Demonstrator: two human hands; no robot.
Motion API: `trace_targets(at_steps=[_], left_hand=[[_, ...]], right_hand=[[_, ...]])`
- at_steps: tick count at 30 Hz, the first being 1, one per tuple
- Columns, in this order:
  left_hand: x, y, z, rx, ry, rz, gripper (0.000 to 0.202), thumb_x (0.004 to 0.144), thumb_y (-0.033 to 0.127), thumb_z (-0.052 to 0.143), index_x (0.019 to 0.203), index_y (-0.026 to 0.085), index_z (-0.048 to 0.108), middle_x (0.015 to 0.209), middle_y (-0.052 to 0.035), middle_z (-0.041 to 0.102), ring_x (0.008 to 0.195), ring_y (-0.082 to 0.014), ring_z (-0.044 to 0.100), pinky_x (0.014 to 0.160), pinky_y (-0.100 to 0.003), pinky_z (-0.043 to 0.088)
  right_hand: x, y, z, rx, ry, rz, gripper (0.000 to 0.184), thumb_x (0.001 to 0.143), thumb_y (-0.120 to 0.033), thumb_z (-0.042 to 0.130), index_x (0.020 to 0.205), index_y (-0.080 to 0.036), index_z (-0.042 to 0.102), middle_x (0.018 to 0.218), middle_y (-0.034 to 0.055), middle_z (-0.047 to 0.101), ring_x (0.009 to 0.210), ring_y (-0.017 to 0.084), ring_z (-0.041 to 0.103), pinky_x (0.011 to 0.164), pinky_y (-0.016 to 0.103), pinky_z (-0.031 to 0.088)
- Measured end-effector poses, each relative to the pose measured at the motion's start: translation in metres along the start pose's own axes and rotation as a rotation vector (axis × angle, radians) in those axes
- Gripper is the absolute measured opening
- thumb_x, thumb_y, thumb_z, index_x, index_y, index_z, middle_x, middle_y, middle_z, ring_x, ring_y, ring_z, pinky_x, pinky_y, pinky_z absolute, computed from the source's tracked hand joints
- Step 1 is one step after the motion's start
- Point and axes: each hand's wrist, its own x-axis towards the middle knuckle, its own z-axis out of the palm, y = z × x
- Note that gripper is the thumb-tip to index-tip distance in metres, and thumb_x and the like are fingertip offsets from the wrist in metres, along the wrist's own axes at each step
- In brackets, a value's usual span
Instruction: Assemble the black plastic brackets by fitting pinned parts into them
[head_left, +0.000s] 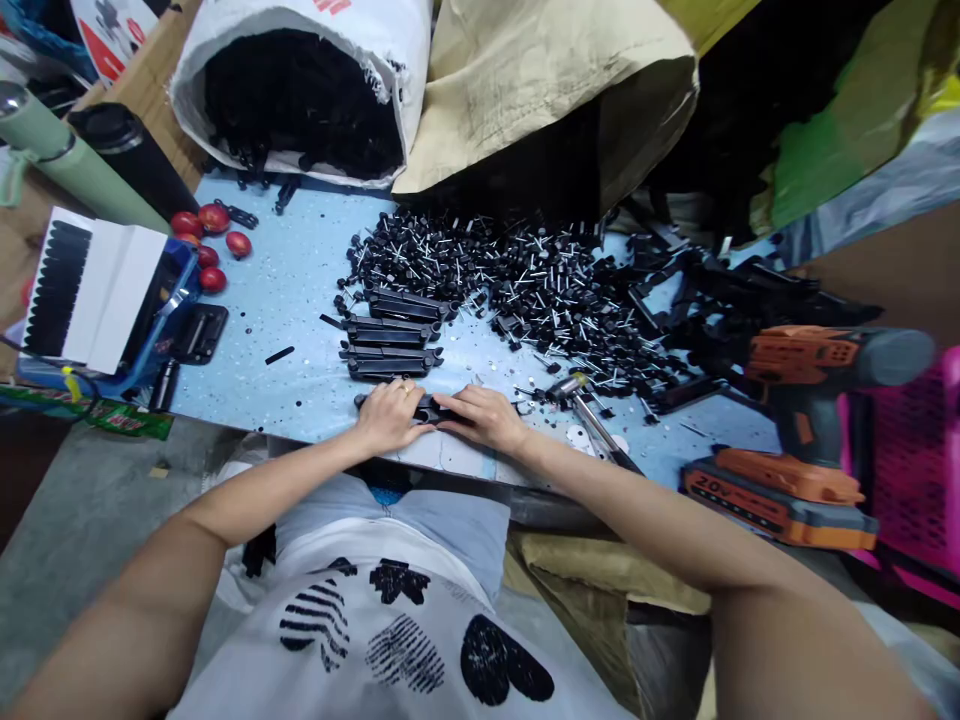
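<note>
A long black plastic part [427, 408] lies along the front edge of the table, mostly hidden under my fingers. My left hand [391, 414] is closed over its left portion. From the other side my right hand [484, 414] grips it, with thumb and fingertips near the middle. Just beyond my hands, several similar black plastic assemblies [394, 361] lie side by side in a stack of rows. A hammer [596, 425] rests to the right of my right hand, its head pointing away from me.
A big heap of black-headed metal pins [555, 275] spreads behind the assemblies. An orange cordless drill [806, 430] stands at right beside a pink basket [911, 470]. Sacks [540, 80] line the back. At left are red fruits [214, 218], a blue tray [176, 300] and a black tumbler [135, 160].
</note>
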Motion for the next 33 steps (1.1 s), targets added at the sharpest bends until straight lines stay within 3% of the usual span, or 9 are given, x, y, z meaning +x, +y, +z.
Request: trace_targets(at_steps=[3, 11, 15, 17, 20, 22, 25, 28, 33], left_hand=[[-0.003, 0.007, 0.001, -0.002, 0.032, -0.093, 0.047, 0.085, 0.053, 0.052, 0.111, 0.013, 0.054, 0.101, -0.0122, 0.058, 0.093, -0.0253, 0.053, 0.075, -0.035, 0.038], [-0.004, 0.011, -0.001, -0.038, 0.033, -0.067, 0.055, 0.082, 0.057, 0.054, 0.110, 0.011, 0.055, 0.104, -0.0156, 0.058, 0.097, -0.0282, 0.053, 0.077, -0.039, 0.043], [-0.023, 0.002, -0.025, -0.143, 0.294, 0.052, 0.055, 0.085, 0.054, 0.052, 0.119, 0.011, 0.053, 0.116, -0.0162, 0.058, 0.112, -0.0273, 0.049, 0.096, -0.042, 0.039], [-0.038, -0.023, -0.043, -0.180, 0.444, 0.014, 0.043, 0.090, 0.046, 0.048, 0.115, 0.012, 0.056, 0.112, -0.0132, 0.061, 0.110, -0.0228, 0.052, 0.098, -0.038, 0.040], [-0.065, -0.092, -0.072, -0.144, 0.567, -0.315, 0.034, 0.094, 0.036, 0.039, 0.109, 0.012, 0.059, 0.107, -0.0121, 0.063, 0.105, -0.0199, 0.055, 0.095, -0.034, 0.043], [-0.084, -0.146, -0.089, -0.012, 0.527, -0.558, 0.037, 0.093, 0.034, 0.038, 0.112, 0.010, 0.058, 0.116, -0.0146, 0.060, 0.113, -0.0230, 0.051, 0.100, -0.037, 0.038], [-0.112, -0.211, -0.109, 0.149, 0.336, -0.792, 0.043, 0.092, 0.027, 0.037, 0.123, 0.001, 0.050, 0.129, -0.0224, 0.051, 0.122, -0.0276, 0.044, 0.104, -0.040, 0.032], [-0.133, -0.244, -0.121, 0.300, 0.319, -0.913, 0.046, 0.092, 0.024, 0.034, 0.128, -0.002, 0.045, 0.134, -0.0259, 0.045, 0.124, -0.0313, 0.042, 0.101, -0.043, 0.034], [-0.134, -0.266, -0.130, 0.317, 0.109, -1.080, 0.044, 0.091, 0.036, 0.041, 0.107, 0.000, 0.059, 0.105, -0.0250, 0.061, 0.099, -0.0334, 0.057, 0.084, -0.040, 0.043]], right_hand=[[0.003, 0.004, 0.002, 0.010, 0.016, 0.010, 0.040, 0.090, -0.038, 0.054, 0.125, -0.018, 0.054, 0.078, 0.0043, 0.061, 0.072, 0.014, 0.052, 0.064, 0.026, 0.042], [0.003, -0.004, -0.002, -0.021, -0.052, 0.038, 0.041, 0.090, -0.037, 0.053, 0.125, -0.015, 0.054, 0.082, 0.0070, 0.064, 0.077, 0.016, 0.054, 0.067, 0.028, 0.043], [0.008, -0.030, -0.026, -0.135, 0.084, 0.051, 0.050, 0.087, -0.034, 0.058, 0.133, -0.014, 0.047, 0.106, 0.0126, 0.063, 0.092, 0.021, 0.056, 0.077, 0.034, 0.044], [0.015, -0.043, -0.042, -0.151, 0.183, 0.035, 0.050, 0.086, -0.027, 0.060, 0.132, -0.016, 0.047, 0.108, 0.0123, 0.063, 0.094, 0.022, 0.056, 0.080, 0.035, 0.044], [0.034, -0.058, -0.056, -0.128, 0.284, 0.009, 0.041, 0.085, -0.020, 0.061, 0.125, -0.017, 0.052, 0.101, 0.0106, 0.064, 0.090, 0.020, 0.057, 0.077, 0.033, 0.045], [0.049, -0.068, -0.054, -0.093, 0.300, -0.018, 0.035, 0.085, -0.019, 0.060, 0.120, -0.017, 0.055, 0.098, 0.0101, 0.064, 0.087, 0.019, 0.058, 0.076, 0.032, 0.045], [0.065, -0.083, -0.041, -0.060, 0.229, -0.108, 0.029, 0.087, -0.019, 0.057, 0.116, -0.016, 0.056, 0.098, 0.0095, 0.065, 0.086, 0.018, 0.058, 0.073, 0.031, 0.046], [0.070, -0.094, -0.029, -0.052, 0.162, -0.170, 0.027, 0.088, -0.020, 0.055, 0.115, -0.016, 0.057, 0.099, 0.0096, 0.066, 0.085, 0.018, 0.058, 0.072, 0.031, 0.045], [0.057, -0.096, -0.024, -0.039, 0.122, -0.090, 0.024, 0.088, -0.020, 0.055, 0.112, -0.017, 0.059, 0.095, 0.0095, 0.066, 0.083, 0.018, 0.059, 0.071, 0.032, 0.046]])
